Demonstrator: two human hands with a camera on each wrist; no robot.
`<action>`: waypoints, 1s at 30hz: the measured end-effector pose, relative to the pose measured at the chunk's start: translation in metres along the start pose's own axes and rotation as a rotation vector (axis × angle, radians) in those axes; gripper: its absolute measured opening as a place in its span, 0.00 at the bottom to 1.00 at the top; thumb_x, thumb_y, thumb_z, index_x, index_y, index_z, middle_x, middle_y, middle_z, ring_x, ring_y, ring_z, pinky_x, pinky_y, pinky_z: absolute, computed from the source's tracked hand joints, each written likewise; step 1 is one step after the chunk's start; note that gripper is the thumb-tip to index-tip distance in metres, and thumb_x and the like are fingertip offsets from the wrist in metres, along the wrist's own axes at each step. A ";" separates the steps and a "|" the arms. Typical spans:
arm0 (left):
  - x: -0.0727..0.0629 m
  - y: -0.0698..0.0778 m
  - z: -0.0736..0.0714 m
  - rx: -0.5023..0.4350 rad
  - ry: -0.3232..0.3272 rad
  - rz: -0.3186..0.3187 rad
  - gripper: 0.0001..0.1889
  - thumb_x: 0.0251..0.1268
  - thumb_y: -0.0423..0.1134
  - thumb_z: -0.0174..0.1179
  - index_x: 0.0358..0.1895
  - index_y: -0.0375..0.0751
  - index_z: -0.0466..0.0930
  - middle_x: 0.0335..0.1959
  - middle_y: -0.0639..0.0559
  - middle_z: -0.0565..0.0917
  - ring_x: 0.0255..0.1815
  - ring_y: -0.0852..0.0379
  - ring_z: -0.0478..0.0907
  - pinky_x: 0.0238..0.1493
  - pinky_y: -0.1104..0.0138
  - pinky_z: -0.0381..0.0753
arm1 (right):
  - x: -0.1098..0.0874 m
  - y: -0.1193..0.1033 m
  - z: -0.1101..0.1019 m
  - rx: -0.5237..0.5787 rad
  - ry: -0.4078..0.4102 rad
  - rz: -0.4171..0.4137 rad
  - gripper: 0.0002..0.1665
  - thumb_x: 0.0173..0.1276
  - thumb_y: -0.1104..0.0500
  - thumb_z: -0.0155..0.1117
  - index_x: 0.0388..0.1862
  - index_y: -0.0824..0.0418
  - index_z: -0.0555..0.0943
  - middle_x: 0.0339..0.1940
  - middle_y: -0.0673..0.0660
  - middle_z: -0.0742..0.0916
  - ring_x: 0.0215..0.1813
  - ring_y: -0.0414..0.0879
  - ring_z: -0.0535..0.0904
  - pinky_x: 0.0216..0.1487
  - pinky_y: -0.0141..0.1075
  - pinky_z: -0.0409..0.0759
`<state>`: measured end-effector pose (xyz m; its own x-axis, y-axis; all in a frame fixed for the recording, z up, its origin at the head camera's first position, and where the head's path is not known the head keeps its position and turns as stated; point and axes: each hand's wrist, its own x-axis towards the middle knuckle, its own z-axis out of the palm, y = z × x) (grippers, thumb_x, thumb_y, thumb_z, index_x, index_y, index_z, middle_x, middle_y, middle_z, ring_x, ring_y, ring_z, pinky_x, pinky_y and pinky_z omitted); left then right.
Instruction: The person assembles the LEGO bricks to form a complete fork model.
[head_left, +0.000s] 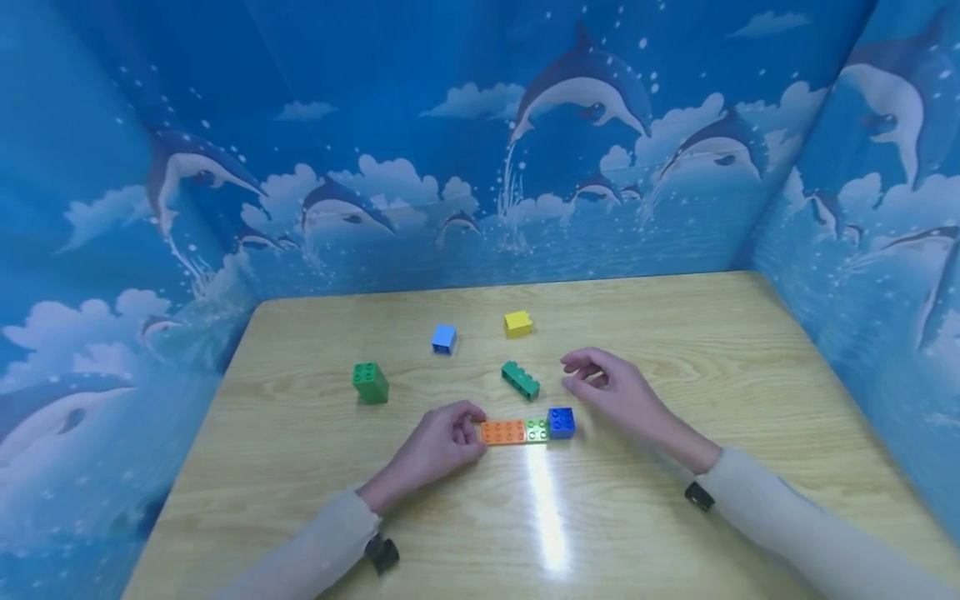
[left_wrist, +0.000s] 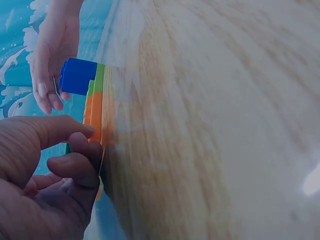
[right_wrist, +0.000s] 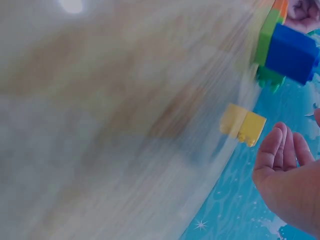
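Note:
My left hand (head_left: 442,442) holds the left end of a flat orange brick (head_left: 503,432), thumb on the near side and fingers on the far side. At its right end the orange brick meets a light green brick (head_left: 537,430), with a taller blue brick (head_left: 561,423) on that one's right part. In the left wrist view, fingers partly cover the orange brick (left_wrist: 96,112). My right hand (head_left: 611,387) hovers to the right of the blue brick, fingers loosely bent, holding nothing. A narrow dark green brick (head_left: 521,381) lies between the row and the back bricks.
On the wooden table (head_left: 637,525) a tall green brick (head_left: 371,383) stands at the left. Farther back are a light blue brick (head_left: 444,339) and a yellow brick (head_left: 517,324). A dolphin-print cloth (head_left: 420,242) borders the table at the back and sides.

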<state>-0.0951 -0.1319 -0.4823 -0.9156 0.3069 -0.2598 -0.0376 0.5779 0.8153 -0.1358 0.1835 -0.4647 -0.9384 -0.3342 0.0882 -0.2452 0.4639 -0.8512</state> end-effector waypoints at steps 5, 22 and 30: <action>0.001 -0.001 0.000 -0.015 -0.003 0.007 0.22 0.64 0.32 0.77 0.60 0.42 0.84 0.35 0.54 0.84 0.31 0.55 0.81 0.30 0.69 0.80 | 0.018 0.008 0.000 -0.030 0.002 0.000 0.21 0.81 0.58 0.70 0.67 0.66 0.82 0.52 0.54 0.89 0.53 0.48 0.86 0.55 0.41 0.87; -0.002 0.000 0.002 -0.067 0.005 -0.031 0.21 0.66 0.35 0.78 0.60 0.42 0.83 0.29 0.50 0.84 0.21 0.56 0.78 0.20 0.69 0.76 | 0.085 0.021 -0.002 -0.077 -0.106 0.081 0.30 0.81 0.53 0.72 0.75 0.64 0.77 0.53 0.57 0.87 0.54 0.51 0.84 0.55 0.48 0.84; -0.002 0.001 0.003 -0.076 0.014 -0.043 0.21 0.66 0.36 0.78 0.60 0.43 0.84 0.31 0.51 0.85 0.22 0.56 0.79 0.21 0.70 0.77 | 0.106 0.022 0.002 -0.105 -0.136 0.114 0.36 0.80 0.53 0.73 0.79 0.64 0.72 0.54 0.59 0.86 0.55 0.53 0.83 0.57 0.49 0.84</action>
<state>-0.0922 -0.1298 -0.4829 -0.9180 0.2723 -0.2883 -0.1066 0.5307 0.8408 -0.2406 0.1568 -0.4752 -0.9218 -0.3788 -0.0821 -0.1700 0.5856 -0.7925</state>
